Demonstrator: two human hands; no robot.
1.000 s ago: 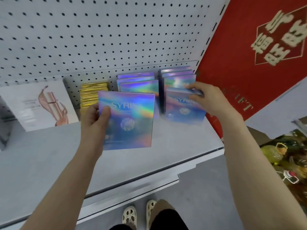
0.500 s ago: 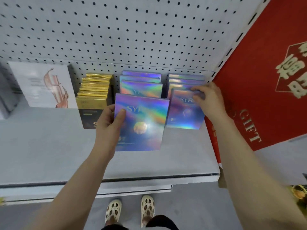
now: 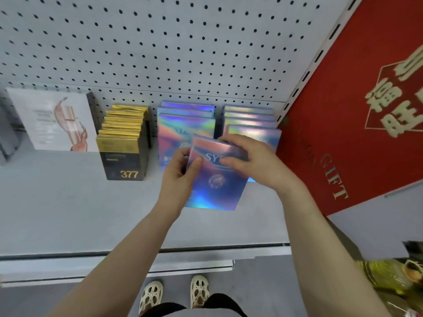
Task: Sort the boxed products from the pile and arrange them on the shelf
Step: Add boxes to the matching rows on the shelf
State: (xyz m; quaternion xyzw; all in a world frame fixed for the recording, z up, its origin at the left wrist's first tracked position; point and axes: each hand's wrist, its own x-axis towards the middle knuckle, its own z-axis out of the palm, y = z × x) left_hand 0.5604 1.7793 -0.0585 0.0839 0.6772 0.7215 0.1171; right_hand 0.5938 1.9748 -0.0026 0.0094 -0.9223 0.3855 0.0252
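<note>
Holographic box (image 3: 217,179), shelf (image 3: 68,213) front open

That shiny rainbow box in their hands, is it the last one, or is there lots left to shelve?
Done: two rows of holographic boxes stand on the shelf, beside gold-and-black boxes. In hand: one holographic box, gripped by left hand and right hand. Left: placing it. The pile isn't in view.
</note>
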